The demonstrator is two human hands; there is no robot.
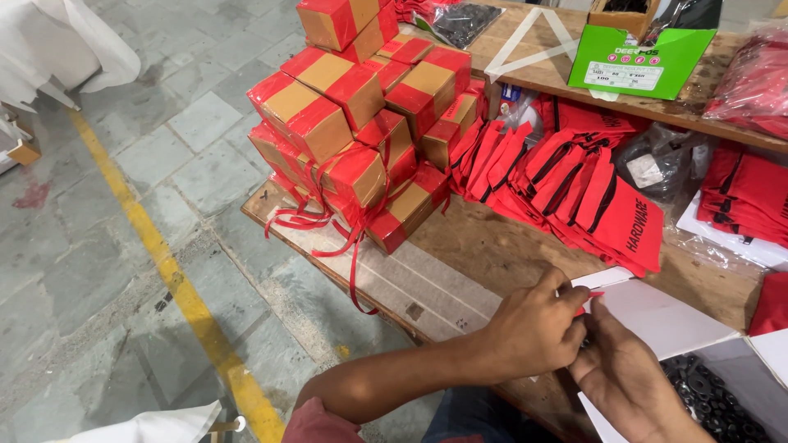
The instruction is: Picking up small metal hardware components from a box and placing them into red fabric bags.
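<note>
The left hand [532,328] and right hand [628,379] meet at the near edge of the wooden table [492,246], fingertips pressed together on a small red strip [593,296] (prob. ribbon or tape, too small to tell), which sits right at the flap of a white cardboard box [657,316]. The left hand's fingers are curled, pinching the strip from the left; the right hand is pinching it from below, thumb up against it. The box is open, w/ dark round metal parts [712,398] inside, just right of the right hand.

Beyond the hands, a row of red fabric pouches [574,176] w/ black trim lies overlapped on the table. Left of those, a stack of small brown boxes wrapped in red tape [353,115] is piled several layers high, red ribbon [349,238] hanging over the table edge. At the back, a green carton [640,57] stands on a raised shelf, and more red pouches [751,193] lie at the far right. The floor [123,246] is grey stone w/ a yellow line [172,279].
</note>
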